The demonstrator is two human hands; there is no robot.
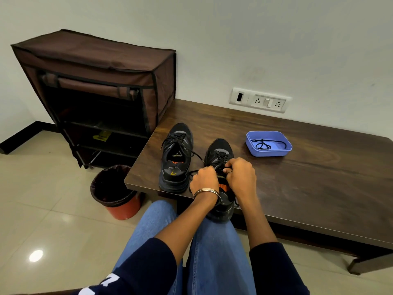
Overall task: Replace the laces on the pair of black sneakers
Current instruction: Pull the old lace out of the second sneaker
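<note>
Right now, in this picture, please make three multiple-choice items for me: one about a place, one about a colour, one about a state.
1. Where does the loose black lace lie?
A. in the shallow tray on the dark wooden table
B. in the bin
C. on the floor

2. What colour is the rectangular plastic tray?
A. red
B. blue
C. white

3. What are both hands doing?
A. resting flat
B. lifting the tray
C. pinching the laces of the right black sneaker

Answers: 1 A, the lace curls inside the tray. 2 B, its walls are blue. 3 C, left hand and right hand have curled fingers on the laces.
</note>
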